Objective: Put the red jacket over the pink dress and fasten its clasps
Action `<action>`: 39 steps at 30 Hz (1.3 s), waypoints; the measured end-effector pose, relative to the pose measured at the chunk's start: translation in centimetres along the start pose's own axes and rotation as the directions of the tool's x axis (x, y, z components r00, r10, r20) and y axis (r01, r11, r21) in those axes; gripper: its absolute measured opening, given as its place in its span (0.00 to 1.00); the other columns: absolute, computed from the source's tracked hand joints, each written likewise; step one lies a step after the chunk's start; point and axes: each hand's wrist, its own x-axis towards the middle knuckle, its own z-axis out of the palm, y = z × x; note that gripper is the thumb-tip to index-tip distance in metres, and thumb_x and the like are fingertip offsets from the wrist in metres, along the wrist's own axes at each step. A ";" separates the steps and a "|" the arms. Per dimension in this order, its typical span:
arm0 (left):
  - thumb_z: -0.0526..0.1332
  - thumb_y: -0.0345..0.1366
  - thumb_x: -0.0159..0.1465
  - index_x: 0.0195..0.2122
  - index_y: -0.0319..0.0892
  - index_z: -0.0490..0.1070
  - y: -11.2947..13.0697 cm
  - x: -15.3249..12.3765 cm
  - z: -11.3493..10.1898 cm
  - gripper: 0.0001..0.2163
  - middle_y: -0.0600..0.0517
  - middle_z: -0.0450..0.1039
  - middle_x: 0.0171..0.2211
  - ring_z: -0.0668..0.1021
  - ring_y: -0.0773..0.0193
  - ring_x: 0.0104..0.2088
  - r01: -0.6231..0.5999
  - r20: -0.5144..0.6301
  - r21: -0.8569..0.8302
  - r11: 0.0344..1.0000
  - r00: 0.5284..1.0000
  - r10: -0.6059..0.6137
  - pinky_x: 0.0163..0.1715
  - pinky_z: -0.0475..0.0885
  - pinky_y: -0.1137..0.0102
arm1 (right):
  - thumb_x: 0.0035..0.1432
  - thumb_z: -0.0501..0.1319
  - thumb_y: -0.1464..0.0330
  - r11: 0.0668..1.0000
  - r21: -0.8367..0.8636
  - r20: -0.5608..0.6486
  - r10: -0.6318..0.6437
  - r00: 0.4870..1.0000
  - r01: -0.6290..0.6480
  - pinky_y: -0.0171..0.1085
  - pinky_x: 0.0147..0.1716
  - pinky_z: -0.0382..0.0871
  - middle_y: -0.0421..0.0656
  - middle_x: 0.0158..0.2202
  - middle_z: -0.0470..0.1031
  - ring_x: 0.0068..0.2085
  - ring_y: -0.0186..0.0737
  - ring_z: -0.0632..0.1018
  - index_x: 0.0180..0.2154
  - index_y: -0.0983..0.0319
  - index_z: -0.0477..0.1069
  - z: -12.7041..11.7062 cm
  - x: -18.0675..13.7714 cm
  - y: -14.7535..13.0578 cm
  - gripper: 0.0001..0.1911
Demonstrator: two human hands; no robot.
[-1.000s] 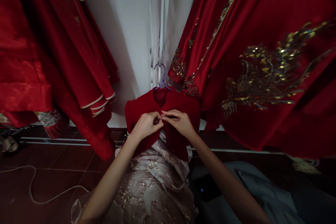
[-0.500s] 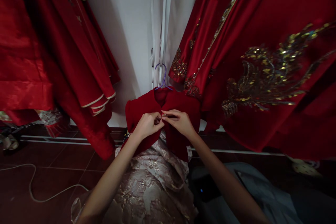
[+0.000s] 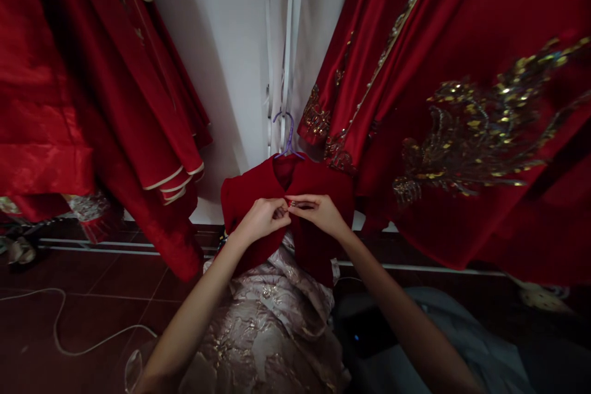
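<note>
A short red jacket (image 3: 318,181) hangs on a purple hanger (image 3: 290,135) in the middle of the view. At its front opening both hands meet, fingertips nearly touching. My left hand (image 3: 265,217) is closed in a pinch at the jacket's edge. My right hand (image 3: 319,212) pinches opposite it, with a small shiny fastening (image 3: 292,203) showing by its fingers. Most of the fastening is hidden by the fingers. Below the jacket spreads a pale, shiny patterned fabric (image 3: 263,326).
Red garments (image 3: 152,104) with pale trim hang at left. At right hang red garments (image 3: 415,215) with gold sequins. A white wall (image 3: 207,31) stands behind. A cable (image 3: 60,332) lies on the tiled floor, and a dark device (image 3: 369,332) sits at lower right.
Both hands stay at the jacket's front opening, with only slight finger movement. The right fingers have shifted a little to the right, showing slightly more of the shiny fastening.
</note>
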 end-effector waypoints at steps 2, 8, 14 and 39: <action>0.56 0.30 0.56 0.29 0.41 0.68 -0.1 0.2 -0.3 0.03 0.55 0.71 0.25 0.72 0.70 0.25 -0.006 0.023 0.005 1.000 1.000 0.006 0.28 0.65 0.76 | 0.45 0.67 0.63 1.000 -0.014 0.004 0.007 1.000 -0.007 0.48 0.47 0.71 0.45 0.40 0.78 0.41 0.45 0.78 0.41 0.61 0.76 -0.3 0.2 -0.2 0.19; 0.56 0.32 0.58 0.29 0.41 0.68 -0.1 0.2 0.5 0.03 0.55 0.71 0.26 0.72 0.70 0.26 0.017 -0.073 -0.010 1.000 0.997 -0.018 0.30 0.66 0.76 | 0.49 0.63 0.65 0.996 0.076 -0.033 -0.044 0.998 0.047 0.41 0.46 0.70 0.44 0.43 0.75 0.43 0.38 0.76 0.43 0.59 0.71 0.8 -0.3 0.2 0.17; 0.52 0.36 0.63 0.37 0.43 0.71 -0.7 -1.4 3.2 0.09 0.51 0.74 0.37 0.75 0.66 0.39 0.084 -0.248 -0.159 0.984 0.961 -0.122 0.43 0.68 0.70 | 0.43 0.62 0.69 0.997 -0.004 -0.103 0.078 0.992 -0.079 0.36 0.37 0.70 0.43 0.42 0.71 0.37 0.35 0.74 0.42 0.60 0.63 2.2 -3.5 4.6 0.21; 0.64 0.48 0.52 0.31 0.37 0.74 -2.0 -6.1 8.2 0.17 0.50 0.76 0.30 0.75 0.63 0.34 0.273 -0.264 -0.820 0.503 0.599 -0.756 0.40 0.68 0.70 | 0.53 0.60 0.61 0.933 -0.350 -0.074 0.059 0.996 -0.081 0.34 0.28 0.71 0.42 0.30 0.75 0.30 0.36 0.76 0.38 0.60 0.66 3.0 -5.7 -0.9 0.12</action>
